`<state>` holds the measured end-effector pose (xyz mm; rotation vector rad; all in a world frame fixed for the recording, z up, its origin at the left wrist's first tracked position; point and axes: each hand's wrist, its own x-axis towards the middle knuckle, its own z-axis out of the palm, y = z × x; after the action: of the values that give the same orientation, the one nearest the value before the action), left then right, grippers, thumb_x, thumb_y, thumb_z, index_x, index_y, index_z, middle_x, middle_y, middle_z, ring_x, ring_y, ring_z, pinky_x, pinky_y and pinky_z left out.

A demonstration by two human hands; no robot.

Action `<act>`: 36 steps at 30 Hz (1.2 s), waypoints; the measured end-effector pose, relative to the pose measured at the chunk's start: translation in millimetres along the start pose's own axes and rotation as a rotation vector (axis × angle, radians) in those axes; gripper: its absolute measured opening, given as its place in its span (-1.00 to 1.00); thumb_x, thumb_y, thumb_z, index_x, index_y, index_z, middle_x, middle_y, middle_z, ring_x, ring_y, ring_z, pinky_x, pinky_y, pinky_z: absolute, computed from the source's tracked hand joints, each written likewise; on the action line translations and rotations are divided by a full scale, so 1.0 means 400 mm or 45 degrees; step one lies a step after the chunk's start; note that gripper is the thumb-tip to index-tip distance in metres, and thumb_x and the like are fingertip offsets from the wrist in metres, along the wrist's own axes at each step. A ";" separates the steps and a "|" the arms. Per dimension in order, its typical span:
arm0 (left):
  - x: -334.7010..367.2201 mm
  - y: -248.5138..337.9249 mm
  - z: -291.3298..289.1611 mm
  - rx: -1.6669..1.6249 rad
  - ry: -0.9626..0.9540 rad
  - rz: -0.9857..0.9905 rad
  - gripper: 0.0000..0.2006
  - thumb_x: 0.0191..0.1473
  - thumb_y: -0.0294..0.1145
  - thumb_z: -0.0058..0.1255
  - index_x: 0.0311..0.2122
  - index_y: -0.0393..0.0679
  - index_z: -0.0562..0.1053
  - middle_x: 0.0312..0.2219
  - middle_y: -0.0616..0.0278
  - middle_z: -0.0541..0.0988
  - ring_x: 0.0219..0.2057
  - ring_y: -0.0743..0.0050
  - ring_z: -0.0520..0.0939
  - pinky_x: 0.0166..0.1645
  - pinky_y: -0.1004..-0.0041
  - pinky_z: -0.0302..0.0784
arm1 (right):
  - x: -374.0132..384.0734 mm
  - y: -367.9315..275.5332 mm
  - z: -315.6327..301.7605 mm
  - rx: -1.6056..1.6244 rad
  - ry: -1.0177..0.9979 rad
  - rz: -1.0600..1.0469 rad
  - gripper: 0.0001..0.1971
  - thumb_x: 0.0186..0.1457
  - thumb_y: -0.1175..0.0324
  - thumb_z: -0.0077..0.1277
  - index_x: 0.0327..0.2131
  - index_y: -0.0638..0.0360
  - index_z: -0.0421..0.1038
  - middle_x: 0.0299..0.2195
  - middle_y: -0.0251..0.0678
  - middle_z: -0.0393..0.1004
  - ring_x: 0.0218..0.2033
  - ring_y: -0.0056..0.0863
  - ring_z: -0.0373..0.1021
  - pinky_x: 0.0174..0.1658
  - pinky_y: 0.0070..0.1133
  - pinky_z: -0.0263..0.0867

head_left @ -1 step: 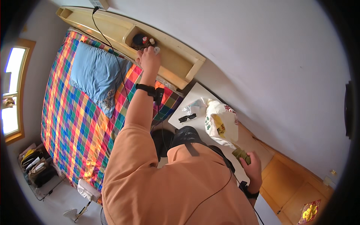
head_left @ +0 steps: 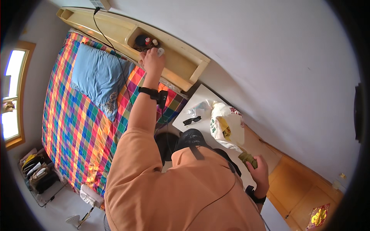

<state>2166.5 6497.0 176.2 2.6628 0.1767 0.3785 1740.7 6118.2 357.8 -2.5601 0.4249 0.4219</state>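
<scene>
My left hand (head_left: pixel 153 61) reaches to the cream headboard shelf (head_left: pixel 181 63), fingers curled. A small white object (head_left: pixel 160 51) sticks out beside its fingertips and seems to be in its grasp; its kind is unclear. Just beyond, an open compartment holds a dark round item (head_left: pixel 142 40) and small red and white items. Low on the right, my right hand (head_left: pixel 261 171) grips a bunched olive-green piece (head_left: pixel 247 158) that looks like cloth. It lies against the end of a white floral bag (head_left: pixel 217 133), whose opening shows something yellow. Black bands circle both wrists.
Black sunglasses (head_left: pixel 192 121) and clear plastic lie on the white table (head_left: pixel 185 111). A blue pillow (head_left: pixel 96 77) rests on the checked bed (head_left: pixel 73 127). A black cable (head_left: pixel 111 44) hangs across the headboard and pillow. Wooden cabinets (head_left: pixel 293 184) stand at the right, a filled crate (head_left: pixel 36 169) at the left.
</scene>
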 end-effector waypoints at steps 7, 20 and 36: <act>0.049 -0.007 -0.045 -0.147 0.421 0.278 -0.65 -0.20 -0.22 0.23 -0.22 -0.07 0.53 -0.07 0.06 0.45 -0.01 -0.01 0.38 0.08 0.09 0.28 | -0.006 0.000 -0.003 -0.034 0.011 0.030 -0.69 -0.08 0.30 0.21 -0.33 0.27 0.35 -0.41 -0.10 0.38 -0.36 -0.04 0.34 -0.30 -0.32 0.27; 0.081 -0.018 0.013 0.206 -0.043 0.509 -0.67 -0.19 -0.33 0.21 -0.21 -0.01 0.49 -0.06 0.21 0.38 -0.09 -0.10 0.37 -0.07 0.09 0.38 | -0.038 0.011 0.013 -0.041 0.043 0.052 -0.69 -0.09 0.31 0.23 -0.33 0.25 0.35 -0.40 -0.10 0.41 -0.36 -0.06 0.36 -0.30 -0.33 0.29; -0.083 0.033 -0.215 -0.393 -0.007 0.348 -0.64 -0.15 -0.41 0.28 -0.17 -0.19 0.54 -0.26 0.09 0.57 -0.24 0.27 0.59 -0.15 0.41 0.50 | -0.070 0.051 0.026 0.025 0.033 0.134 -0.70 -0.06 0.31 0.20 -0.32 0.27 0.35 -0.42 -0.12 0.38 -0.37 -0.08 0.34 -0.32 -0.35 0.26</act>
<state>2110.3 6514.3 248.6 2.3834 -0.2332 0.4450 1705.6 6113.1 350.7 -2.5340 0.5724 0.4205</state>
